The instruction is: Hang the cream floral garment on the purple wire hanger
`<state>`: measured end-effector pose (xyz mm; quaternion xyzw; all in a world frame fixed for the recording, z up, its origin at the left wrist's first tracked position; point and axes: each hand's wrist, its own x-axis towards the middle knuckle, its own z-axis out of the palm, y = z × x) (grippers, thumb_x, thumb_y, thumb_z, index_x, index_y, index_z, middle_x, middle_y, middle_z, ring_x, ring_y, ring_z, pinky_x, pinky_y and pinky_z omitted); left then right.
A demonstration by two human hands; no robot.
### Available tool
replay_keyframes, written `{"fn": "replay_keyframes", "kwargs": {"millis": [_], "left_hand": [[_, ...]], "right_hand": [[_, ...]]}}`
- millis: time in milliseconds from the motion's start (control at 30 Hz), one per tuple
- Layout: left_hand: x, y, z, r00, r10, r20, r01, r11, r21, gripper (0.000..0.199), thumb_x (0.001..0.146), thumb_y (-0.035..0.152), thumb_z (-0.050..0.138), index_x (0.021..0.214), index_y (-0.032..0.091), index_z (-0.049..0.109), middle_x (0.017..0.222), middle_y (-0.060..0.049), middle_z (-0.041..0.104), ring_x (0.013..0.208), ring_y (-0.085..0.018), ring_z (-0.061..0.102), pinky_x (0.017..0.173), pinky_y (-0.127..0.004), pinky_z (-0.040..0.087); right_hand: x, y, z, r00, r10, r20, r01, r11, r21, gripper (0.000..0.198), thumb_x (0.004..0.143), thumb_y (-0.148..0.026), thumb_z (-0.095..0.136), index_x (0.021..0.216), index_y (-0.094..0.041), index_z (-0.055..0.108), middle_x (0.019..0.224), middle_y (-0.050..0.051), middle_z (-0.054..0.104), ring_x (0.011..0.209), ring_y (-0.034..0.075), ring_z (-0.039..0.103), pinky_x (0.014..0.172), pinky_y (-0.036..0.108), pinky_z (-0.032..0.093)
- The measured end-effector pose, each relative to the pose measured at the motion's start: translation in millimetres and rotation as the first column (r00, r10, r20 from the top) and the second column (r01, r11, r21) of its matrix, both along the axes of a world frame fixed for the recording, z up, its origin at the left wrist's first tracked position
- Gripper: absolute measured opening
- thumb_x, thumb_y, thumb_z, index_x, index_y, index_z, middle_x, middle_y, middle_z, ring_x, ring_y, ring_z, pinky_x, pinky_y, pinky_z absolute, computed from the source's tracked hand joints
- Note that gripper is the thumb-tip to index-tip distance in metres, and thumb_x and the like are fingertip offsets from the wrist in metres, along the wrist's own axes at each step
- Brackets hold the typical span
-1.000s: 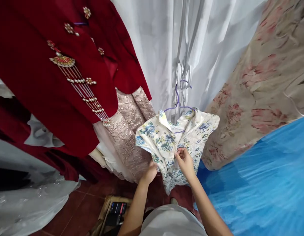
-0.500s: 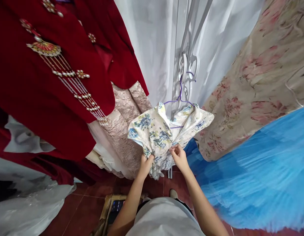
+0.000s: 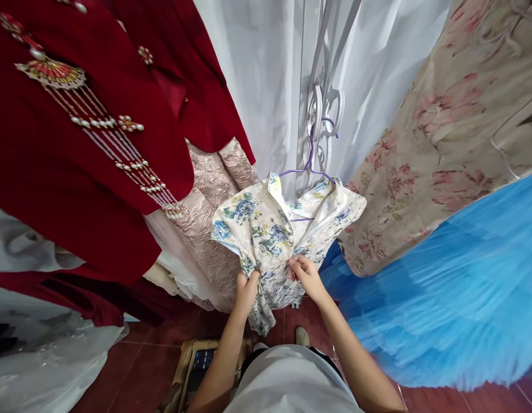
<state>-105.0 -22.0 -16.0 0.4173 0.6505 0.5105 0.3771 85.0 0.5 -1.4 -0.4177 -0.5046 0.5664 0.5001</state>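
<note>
A white dress [image 3: 272,238] with blue and yellow flowers and short sleeves hangs on a purple hanger [image 3: 309,163], hooked on a white scrolled metal stand [image 3: 319,115]. Its front overlaps at the neck, and a hanger bar shows inside the opening. My left hand [image 3: 247,289] grips a bunched fold at the dress's left side, thumb on top. Lower cloth hangs gathered beneath that hand. With bent fingers pressed together, my right hand [image 3: 305,274] pinches the front of the dress near the middle.
Dark red velvet garments [image 3: 93,143] with beaded trim hang at left, beside a pink brocade dress [image 3: 208,229]. To the right are a beige floral garment [image 3: 420,149] and blue tulle [image 3: 455,298]. White curtains [image 3: 248,69] hang behind. A phone [image 3: 203,359] rests low by my left forearm.
The view has shifted slightly, moving most things left. The dress's lower front is spread out more and hangs lower between my hands. Both hands keep hold of the cloth.
</note>
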Motion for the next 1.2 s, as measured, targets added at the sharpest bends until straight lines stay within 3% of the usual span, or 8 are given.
{"fn": "replay_keyframes", "kwargs": {"millis": [133,233,400,600,767,967,1100,1200], "left_hand": [[14,-9,-0.2,0.969,0.213,-0.129,-0.166,0.939,0.302,0.052,0.089,0.043,0.061,0.134,0.02,0.05,0.13,-0.013,0.061,0.122,-0.027,0.06,0.101,-0.037,0.049],[25,-20,4.5,0.895,0.327,-0.302,-0.161,0.87,0.466,0.041,0.09,0.038,0.063,0.127,0.021,0.054,0.126,-0.013,0.058,0.12,-0.028,0.057,0.103,-0.04,0.047],[61,-27,8.1,0.874,-0.116,-0.471,0.289,0.904,0.314,0.012,0.091,0.021,0.058,0.102,0.024,0.064,0.101,-0.007,0.067,0.101,-0.023,0.064,0.092,-0.036,0.051],[112,-18,0.6,0.906,-0.136,-0.401,0.279,0.904,0.323,0.014,0.085,0.01,0.049,0.089,0.02,0.059,0.093,-0.006,0.064,0.091,-0.021,0.06,0.083,-0.032,0.048],[130,-27,-5.7,0.914,-0.151,-0.376,0.286,0.898,0.335,0.01,0.087,0.016,0.052,0.078,0.02,0.052,0.079,-0.003,0.06,0.076,-0.018,0.057,0.072,-0.028,0.044],[137,-29,5.2,0.887,-0.257,-0.383,0.382,0.875,0.297,0.011,0.088,0.018,0.055,0.077,0.019,0.054,0.076,-0.002,0.061,0.074,-0.017,0.059,0.072,-0.027,0.044],[137,-30,11.8,0.847,-0.337,-0.411,0.451,0.865,0.22,0.016,0.088,0.021,0.059,0.072,0.019,0.054,0.071,0.0,0.06,0.07,-0.016,0.059,0.069,-0.026,0.042],[136,-31,6.1,0.827,-0.412,-0.382,0.504,0.844,0.182,0.014,0.086,0.02,0.061,0.073,0.019,0.057,0.071,0.0,0.063,0.07,-0.016,0.06,0.069,-0.026,0.043]], "right_hand": [[6,0,4,0.999,-0.013,-0.041,0.011,0.999,-0.047,0.032,0.082,-0.051,0.068,0.072,-0.022,0.061,0.05,-0.001,0.061,0.043,0.014,0.045,0.047,0.028,0.037],[13,-4,0,0.998,-0.02,-0.067,0.012,0.994,-0.109,0.033,0.077,-0.05,0.072,0.065,-0.021,0.06,0.046,-0.001,0.059,0.039,0.012,0.041,0.044,0.026,0.033],[27,-17,-2,0.996,0.06,-0.067,-0.069,0.989,-0.132,0.041,0.078,-0.055,0.072,0.06,-0.02,0.059,0.042,-0.001,0.057,0.036,0.01,0.037,0.041,0.024,0.029],[46,-34,7,0.983,0.182,0.003,-0.181,0.982,-0.058,0.044,0.087,-0.057,0.066,0.07,-0.017,0.066,0.044,-0.001,0.058,0.037,0.01,0.042,0.041,0.022,0.031],[60,-36,21,0.99,0.141,-0.016,-0.142,0.986,-0.09,0.043,0.086,-0.056,0.065,0.07,-0.017,0.066,0.043,-0.002,0.057,0.035,0.008,0.039,0.04,0.022,0.03],[60,7,88,0.997,0.039,-0.067,-0.038,0.999,0.017,0.039,0.082,-0.055,0.068,0.073,-0.017,0.068,0.043,-0.002,0.058,0.032,0.008,0.037,0.035,0.022,0.025],[53,50,152,0.992,0.005,-0.13,0.017,0.986,0.168,0.043,0.078,-0.053,0.072,0.056,-0.018,0.062,0.043,-0.001,0.057,0.032,0.006,0.032,0.035,0.023,0.019],[50,67,184,0.985,-0.004,-0.174,0.045,0.971,0.236,0.044,0.078,-0.049,0.072,0.05,-0.018,0.058,0.047,0.001,0.059,0.034,0.005,0.032,0.035,0.023,0.021]]}}
